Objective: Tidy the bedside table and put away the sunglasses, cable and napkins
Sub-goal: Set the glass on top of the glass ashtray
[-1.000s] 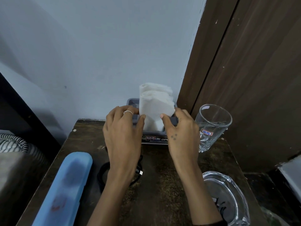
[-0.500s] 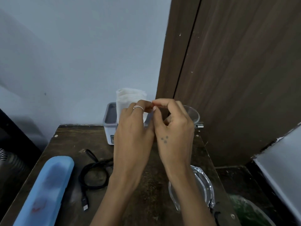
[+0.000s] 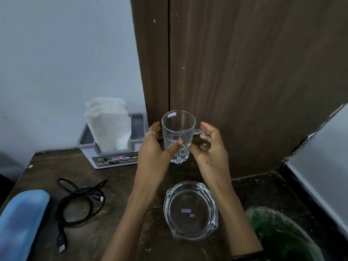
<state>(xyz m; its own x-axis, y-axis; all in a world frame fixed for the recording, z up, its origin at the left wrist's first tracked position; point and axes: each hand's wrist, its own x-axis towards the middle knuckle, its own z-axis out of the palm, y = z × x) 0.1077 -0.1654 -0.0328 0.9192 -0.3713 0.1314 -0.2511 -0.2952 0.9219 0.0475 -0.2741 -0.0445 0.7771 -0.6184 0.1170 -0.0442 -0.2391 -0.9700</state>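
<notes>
A person's two bare forearms reach forward over a dark, worn wooden bedside table (image 3: 120, 185) seen from above. The left hand (image 3: 154, 147), wearing a thin ring, grips a clear drinking glass (image 3: 178, 134) from the left side, with the thumb pressed across the front of the glass near a small red and blue sticker. The glass stands upright with its faceted base just above or on the table's far edge; which of the two cannot be told. The right hand (image 3: 211, 146) is beside the glass on its right, fingers loosely spread and relaxed, with the thumb tip near the lower part of the glass; whether it actually touches cannot be told. Behind and left of the left hand, a stack of white napkins (image 3: 108, 125) stands upright in a grey and white holder (image 3: 111, 157) set against a pale wall. A black cable (image 3: 79, 206) lies loosely coiled on the table's left half, well apart from both hands, with one plug end near the front edge. At the front left corner lies a long pale blue case (image 3: 20, 223), partly out of view. A clear glass ashtray (image 3: 190, 210) sits on the table between the two forearms, nearer the right one. A dark brown wooden panel (image 3: 244, 81) rises behind the glass. At lower right, beside the table, a bin lined with a green bag (image 3: 282, 238) is visible.
</notes>
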